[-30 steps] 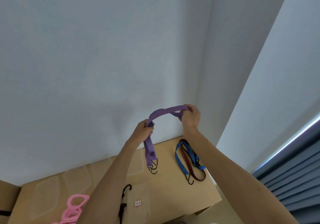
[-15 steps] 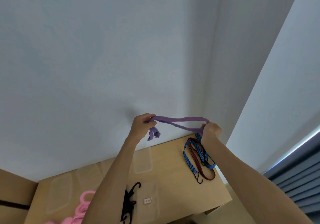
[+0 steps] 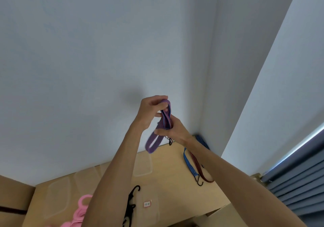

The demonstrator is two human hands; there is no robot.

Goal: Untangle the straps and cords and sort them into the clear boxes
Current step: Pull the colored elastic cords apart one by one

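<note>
I hold a purple strap [image 3: 154, 142] folded into loops, raised in front of the wall above the table. My left hand [image 3: 151, 110] pinches its upper fold and my right hand [image 3: 172, 128] grips the bundle just below, the two hands touching. A loop hangs down under them, and black hooks [image 3: 169, 141] dangle beside my right wrist. A blue cord [image 3: 189, 165] and a dark red cord [image 3: 199, 169] lie on the table at the right. Several clear boxes [image 3: 142, 165] stand along the wall. A pink strap [image 3: 82, 209] and a black cord [image 3: 130, 204] lie near the front.
The wooden table [image 3: 175, 191] fills a corner between two walls. Brown cardboard boxes [image 3: 12, 200] stand to the left. Grey-blue curtains [image 3: 298, 183] hang at the right. A small white label [image 3: 147, 204] sits on a clear lid [image 3: 154, 209] near the black cord.
My hands, spread apart with the purple strap stretched between them, have come together, and the strap is now folded into loops between them.
</note>
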